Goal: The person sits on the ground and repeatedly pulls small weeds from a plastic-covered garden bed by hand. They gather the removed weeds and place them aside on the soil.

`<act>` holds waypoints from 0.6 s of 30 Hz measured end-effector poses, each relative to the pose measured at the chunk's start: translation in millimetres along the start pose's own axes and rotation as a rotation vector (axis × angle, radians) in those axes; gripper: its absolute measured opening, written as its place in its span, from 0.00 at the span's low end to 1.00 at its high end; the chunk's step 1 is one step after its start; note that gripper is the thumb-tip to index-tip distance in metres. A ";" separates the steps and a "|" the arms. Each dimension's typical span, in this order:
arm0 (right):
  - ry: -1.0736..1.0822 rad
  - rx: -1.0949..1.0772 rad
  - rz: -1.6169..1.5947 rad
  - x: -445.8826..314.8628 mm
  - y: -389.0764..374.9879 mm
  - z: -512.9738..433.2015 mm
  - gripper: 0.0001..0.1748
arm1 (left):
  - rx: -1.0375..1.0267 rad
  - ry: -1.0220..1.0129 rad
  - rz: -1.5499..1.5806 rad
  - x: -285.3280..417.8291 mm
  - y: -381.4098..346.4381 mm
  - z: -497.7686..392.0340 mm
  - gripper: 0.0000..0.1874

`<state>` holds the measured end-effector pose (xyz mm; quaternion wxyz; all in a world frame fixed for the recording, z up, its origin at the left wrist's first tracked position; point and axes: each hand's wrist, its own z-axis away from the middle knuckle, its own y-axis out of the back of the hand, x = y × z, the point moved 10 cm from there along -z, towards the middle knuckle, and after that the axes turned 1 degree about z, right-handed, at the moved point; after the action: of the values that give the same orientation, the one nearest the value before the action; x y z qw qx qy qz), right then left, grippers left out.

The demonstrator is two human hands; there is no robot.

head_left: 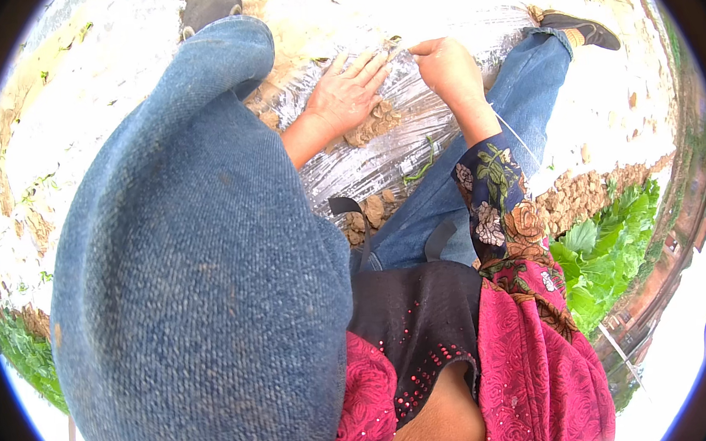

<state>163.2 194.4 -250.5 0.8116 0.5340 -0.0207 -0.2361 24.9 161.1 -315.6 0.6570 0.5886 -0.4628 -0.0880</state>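
My left hand [350, 93] lies palm down on a sheet of clear plastic film [350, 178], its fingers spread. A heap of crumbly brown soil [376, 124] lies on the film beside its little-finger side. Just past the fingertips is a small dark, leafy bit [393, 40] at what looks like a torn spot. My right hand [450, 69] is on the other side of that spot, thumb and forefinger pinched together; glare hides whether anything thin is between them. A limp green plant stem [425, 163] rests on the film below the hands.
My bent leg in blue jeans [199, 278] fills the left side; the other leg [539, 94] stretches to the upper right. Soil clods [373, 210] lie close by me. Broad-leaved green plants [609, 247] grow at the right. A thin white cord [516, 131] crosses near my right wrist.
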 end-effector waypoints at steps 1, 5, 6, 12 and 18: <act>0.008 -0.013 0.003 -1.2 -2.8 1.1 0.18 | -0.003 -0.001 0.003 0.6 0.4 0.1 0.31; 0.057 -0.059 0.084 -9.9 -10.6 3.0 0.16 | -0.011 -0.001 0.009 0.4 1.9 -2.2 0.31; 0.064 -0.041 0.100 -10.1 -6.4 4.8 0.16 | -0.016 0.001 0.009 0.1 1.4 -2.8 0.31; -0.014 0.069 0.129 8.4 28.0 12.6 0.17 | -0.003 -0.004 0.008 -2.7 -2.6 -9.9 0.30; 0.234 0.286 0.212 -3.7 27.4 8.4 0.14 | -0.003 -0.024 -0.001 1.8 -4.2 -18.8 0.30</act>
<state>167.3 197.5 -222.1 0.7446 0.6625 -0.0156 -0.0805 41.1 171.7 -316.0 0.6521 0.5870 -0.4701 -0.0960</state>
